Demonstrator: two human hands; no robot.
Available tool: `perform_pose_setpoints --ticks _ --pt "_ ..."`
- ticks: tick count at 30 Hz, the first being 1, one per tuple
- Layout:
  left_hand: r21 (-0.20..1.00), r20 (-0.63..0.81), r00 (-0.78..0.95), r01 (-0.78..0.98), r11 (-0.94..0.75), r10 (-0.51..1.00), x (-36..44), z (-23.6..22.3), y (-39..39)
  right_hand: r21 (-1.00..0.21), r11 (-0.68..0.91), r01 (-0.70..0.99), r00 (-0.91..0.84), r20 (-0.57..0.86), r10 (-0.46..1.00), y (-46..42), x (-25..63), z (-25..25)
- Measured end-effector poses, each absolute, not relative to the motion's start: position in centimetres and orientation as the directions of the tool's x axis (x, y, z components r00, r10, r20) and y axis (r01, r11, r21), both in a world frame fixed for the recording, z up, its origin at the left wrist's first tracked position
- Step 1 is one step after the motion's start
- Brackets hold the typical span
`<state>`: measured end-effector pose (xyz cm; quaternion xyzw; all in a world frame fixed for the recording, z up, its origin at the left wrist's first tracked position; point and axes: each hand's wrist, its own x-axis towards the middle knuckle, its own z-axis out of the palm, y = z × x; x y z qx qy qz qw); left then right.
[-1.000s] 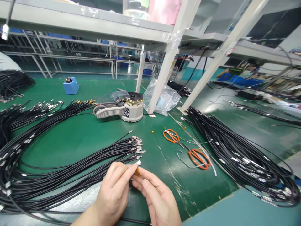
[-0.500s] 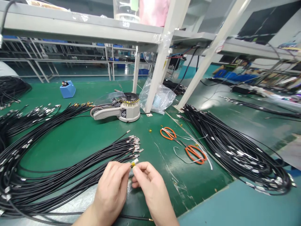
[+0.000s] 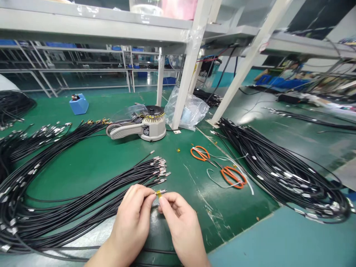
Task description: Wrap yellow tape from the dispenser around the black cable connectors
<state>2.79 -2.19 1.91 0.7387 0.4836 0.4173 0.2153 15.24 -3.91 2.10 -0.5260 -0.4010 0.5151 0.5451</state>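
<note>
My left hand (image 3: 132, 218) pinches a black cable just behind its metal connector (image 3: 162, 191), which points to the right. A strip of yellow tape (image 3: 159, 193) is on the cable at the connector's base. The thumb and fingertips of my right hand (image 3: 180, 222) close on the lower end of that strip. Beyond my hands lies a bundle of black cables (image 3: 111, 191), their metal ends gathered together. Its far loop curves round at the left of the table.
A round tape dispenser (image 3: 151, 128) stands behind the bundle. Orange-handled scissors (image 3: 232, 177) lie to the right among white strips. More black cables (image 3: 278, 170) are heaped at the right edge. A blue holder (image 3: 79, 104) sits far left. White posts (image 3: 185, 85) rise from the table.
My fingers have shifted slightly at the cable end. More of the yellow tape now shows between my hands, and the connector has turned. The whole view has tilted slightly.
</note>
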Motion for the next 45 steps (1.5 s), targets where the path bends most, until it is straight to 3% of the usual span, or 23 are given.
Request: perform_pose_setpoints --ticks 7,15,23,32,45 --pt "0.908 0.062 0.102 0.408 -0.099 0.993 2.8 2.7 -2.3 -0.993 -0.076 -0.094 0.144 -0.089 0.986 -3.7 14.9 2.1" --pt "0.975 -0.164 0.083 0.163 0.149 0.983 2.7 2.1 -2.0 -0.994 -0.066 -0.089 0.125 -0.077 0.989 -3.6 14.6 2.2" --pt "0.967 -0.237 0.129 -0.062 0.247 0.963 2.8 2.7 -1.5 -0.998 -0.028 -0.05 0.104 -0.034 0.994 -3.5 14.7 2.0" --pt "0.954 -0.242 0.105 -0.153 0.257 0.964 2.9 3.1 -1.7 -0.996 0.069 0.06 0.122 0.076 0.99 -3.7 14.6 2.2" --pt "0.874 -0.282 0.392 -0.271 0.403 0.876 1.8 3.9 -1.2 -0.992 0.106 0.065 0.074 0.111 0.991 -3.6 15.2 2.2"
